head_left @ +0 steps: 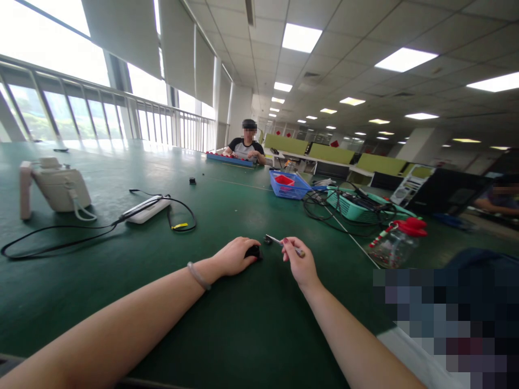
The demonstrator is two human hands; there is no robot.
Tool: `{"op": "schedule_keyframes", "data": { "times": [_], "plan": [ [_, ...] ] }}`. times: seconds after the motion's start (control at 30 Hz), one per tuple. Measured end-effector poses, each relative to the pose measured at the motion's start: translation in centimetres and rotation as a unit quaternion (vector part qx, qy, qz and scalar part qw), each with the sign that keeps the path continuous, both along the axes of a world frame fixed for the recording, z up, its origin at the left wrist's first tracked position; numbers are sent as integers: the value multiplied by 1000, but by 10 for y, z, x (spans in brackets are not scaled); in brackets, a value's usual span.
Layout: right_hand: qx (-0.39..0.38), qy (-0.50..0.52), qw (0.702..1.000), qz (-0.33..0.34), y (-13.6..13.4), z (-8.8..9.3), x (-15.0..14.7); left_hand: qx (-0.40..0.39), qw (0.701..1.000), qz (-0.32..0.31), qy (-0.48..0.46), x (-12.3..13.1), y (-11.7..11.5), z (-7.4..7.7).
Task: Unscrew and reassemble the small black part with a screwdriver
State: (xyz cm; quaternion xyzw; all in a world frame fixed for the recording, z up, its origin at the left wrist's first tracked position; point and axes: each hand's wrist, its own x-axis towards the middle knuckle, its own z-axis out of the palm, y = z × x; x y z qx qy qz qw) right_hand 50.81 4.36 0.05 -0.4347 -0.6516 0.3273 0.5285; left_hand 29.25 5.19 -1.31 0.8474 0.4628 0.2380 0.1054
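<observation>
My left hand [235, 256] rests on the green table [121, 281], its fingers closed over a small black object [254, 251]. My right hand [299, 260] pinches a thin metal tool [279, 242] like tweezers, tip pointing left toward a tiny dark part [267, 241] lying just beyond the black object. A bracelet [198, 275] circles my left wrist. Both hands sit close together near the middle of the table.
A white power strip [146, 209] with black cable and a beige device [57, 186] lie at left. A blue basket [288, 185], a teal tray [357, 208] with cables and a red-lidded jar [395, 243] stand at right. A person [247, 146] sits at the far end.
</observation>
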Motion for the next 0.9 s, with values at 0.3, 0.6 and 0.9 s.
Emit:
{"op": "schedule_keyframes", "data": {
  "times": [0.3, 0.6, 0.9],
  "plan": [
    [-10, -29, 1000, -4, 1, -1, 0, 5, 1000, -6, 20, 2, 2, 0],
    [-31, -88, 995, -40, 15, -16, 4, 24, 999, -13, 29, 4, 5, -4],
    [-49, -118, 992, -26, 24, -27, 7, 27, 999, -40, 11, 2, 5, -8]
  ]
}}
